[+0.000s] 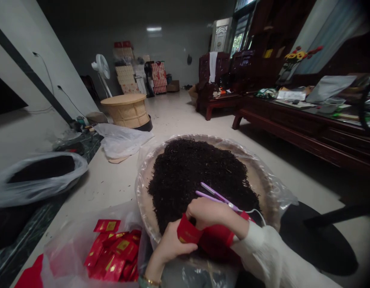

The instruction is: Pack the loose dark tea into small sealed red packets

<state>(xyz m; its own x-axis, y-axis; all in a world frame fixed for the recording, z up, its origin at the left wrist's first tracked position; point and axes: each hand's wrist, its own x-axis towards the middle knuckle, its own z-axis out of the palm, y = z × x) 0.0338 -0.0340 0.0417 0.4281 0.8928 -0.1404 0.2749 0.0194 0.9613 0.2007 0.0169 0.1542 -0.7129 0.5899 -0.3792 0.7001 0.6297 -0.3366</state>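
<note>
My left hand (171, 244) is closed around a small red packet (187, 233) with gold print, its thumb along the lower edge. Over the packet's upper end is my right hand (207, 212), fingers bent down into or against its mouth; what they hold is hidden. Both hands are over the near side of a round, plastic-lined tray (145, 208) heaped with dark, dry tea leaves (200, 172). A lavender hair straightener (216, 196) with a white cord lies on the leaves, just beyond my right hand. More red material (216, 236) shows under my right forearm.
Filled red packets (115, 256) lie in a plastic bag at left. Another bag (79, 168) holds dark leaves. A round black stand base (320, 244) is at right, near a dark wooden table (293, 132). A drum-shaped stool (125, 110) and white fan (101, 67) stand behind.
</note>
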